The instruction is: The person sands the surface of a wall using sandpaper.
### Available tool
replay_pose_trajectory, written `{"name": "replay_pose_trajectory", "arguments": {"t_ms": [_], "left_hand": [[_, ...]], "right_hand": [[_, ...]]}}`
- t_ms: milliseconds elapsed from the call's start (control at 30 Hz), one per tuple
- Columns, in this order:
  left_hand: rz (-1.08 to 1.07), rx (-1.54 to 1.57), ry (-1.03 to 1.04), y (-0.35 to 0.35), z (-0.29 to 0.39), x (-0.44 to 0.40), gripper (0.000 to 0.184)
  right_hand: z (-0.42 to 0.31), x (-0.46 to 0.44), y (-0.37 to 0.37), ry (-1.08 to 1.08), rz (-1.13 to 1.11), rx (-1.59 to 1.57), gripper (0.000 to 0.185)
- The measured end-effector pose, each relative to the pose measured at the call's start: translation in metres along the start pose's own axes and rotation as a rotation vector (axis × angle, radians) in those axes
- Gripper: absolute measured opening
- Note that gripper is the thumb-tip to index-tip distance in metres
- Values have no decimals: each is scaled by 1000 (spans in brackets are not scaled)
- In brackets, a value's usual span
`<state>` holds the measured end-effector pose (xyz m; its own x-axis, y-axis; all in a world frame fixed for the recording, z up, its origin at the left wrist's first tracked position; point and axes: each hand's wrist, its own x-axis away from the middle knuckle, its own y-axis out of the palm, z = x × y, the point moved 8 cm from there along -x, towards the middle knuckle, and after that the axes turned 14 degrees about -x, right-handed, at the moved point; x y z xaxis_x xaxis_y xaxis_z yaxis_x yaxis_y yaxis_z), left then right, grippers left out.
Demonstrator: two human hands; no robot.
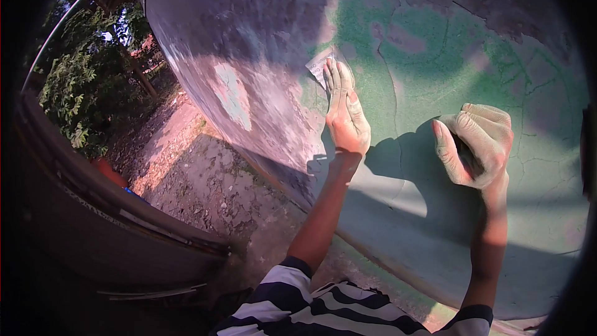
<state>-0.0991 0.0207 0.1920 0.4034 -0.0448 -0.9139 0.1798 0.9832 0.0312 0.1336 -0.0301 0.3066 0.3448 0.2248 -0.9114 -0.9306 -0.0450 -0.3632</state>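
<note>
Dust coats both of my hands. My left hand (344,109) lies with its fingers together and stretched on a small piece of printed paper (318,65), pressing it against a large curved surface (423,68) with cracked green and grey-purple paint. The paper's printed left part sticks out beside the fingertips. Farther right, my right hand (477,143) is curled with its thumb bent toward the fingers, in front of the green part. Whether anything is inside its fingers cannot be seen. Its shadow falls on the green surface to its left.
A dark curved object with a rim (112,199) stands at the lower left. Stony ground (205,180) shows between it and the painted surface. Green bushes (81,93) grow at the upper left. Thin rods (152,294) lie at the bottom left.
</note>
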Motion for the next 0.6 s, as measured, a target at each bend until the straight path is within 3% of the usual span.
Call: {"name": "replay_pose_trajectory", "arguments": {"t_ms": [100,200,333,400,467,567,600], "left_hand": [[-43,83,194,6,18,-2,47],[82,-65,-179,2,-90,39,49],[44,-56,-465,1,-90,42,51],[15,-104,-152,2,-25,23,50],[-161,111,105,6,39,3,48],[-252,-26,206,14,25,6,48],[-68,-56,203,8,10,2,47]], "right_hand": [[15,8,0,104,-69,-38,10],[15,14,-3,52,-58,-6,10],[12,13,1,42,-72,26,10],[8,7,-1,16,30,16,10],[7,7,0,19,32,16,10],[7,8,-1,24,31,14,10],[6,8,-1,22,33,25,10]]}}
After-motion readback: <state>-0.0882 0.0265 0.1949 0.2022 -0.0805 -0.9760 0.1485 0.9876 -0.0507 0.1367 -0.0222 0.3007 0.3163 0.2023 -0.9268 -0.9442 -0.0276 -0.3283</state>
